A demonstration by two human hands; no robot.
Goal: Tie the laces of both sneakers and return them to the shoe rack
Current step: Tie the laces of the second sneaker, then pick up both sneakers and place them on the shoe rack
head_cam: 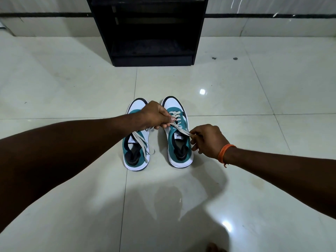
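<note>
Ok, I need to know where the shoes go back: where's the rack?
In the head view the black rack stands at top centre against the wall, straight beyond the toes of the two sneakers on the floor.

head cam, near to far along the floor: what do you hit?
Bare toes at the bottom edge → pair of sneakers, laces held by left hand and right hand → bare tile → black shoe rack → wall.
</note>
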